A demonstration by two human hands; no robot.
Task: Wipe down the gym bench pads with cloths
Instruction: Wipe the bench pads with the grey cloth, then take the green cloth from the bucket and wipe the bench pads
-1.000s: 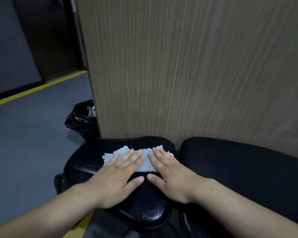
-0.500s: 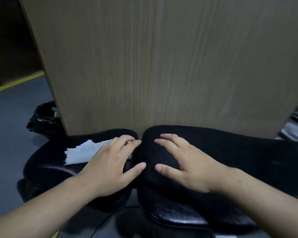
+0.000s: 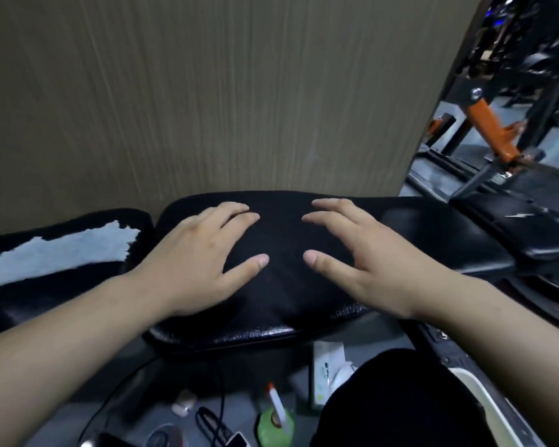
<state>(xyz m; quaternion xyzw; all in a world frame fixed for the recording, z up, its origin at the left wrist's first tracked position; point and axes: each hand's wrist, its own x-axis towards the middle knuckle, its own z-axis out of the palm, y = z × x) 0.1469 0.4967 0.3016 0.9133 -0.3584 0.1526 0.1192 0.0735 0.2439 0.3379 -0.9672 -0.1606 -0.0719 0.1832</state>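
Two bare hands are resting on a black gym pad.
Near, a green bottle (image 3: 275, 425) is standing on the floor; beyond it the left hand (image 3: 196, 258) and right hand (image 3: 367, 261) are lying spread and empty on the long pad (image 3: 281, 298), while the white cloth (image 3: 62, 250) is lying untouched on the left pad (image 3: 62, 285), before a wooden panel (image 3: 207, 91).

Wood panel (image 3: 207, 101) blocks far side right behind bench pad (image 3: 281, 285); pad top free btwn hands

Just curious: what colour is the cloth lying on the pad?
Pale blue-white cloth, best seen in the head view.
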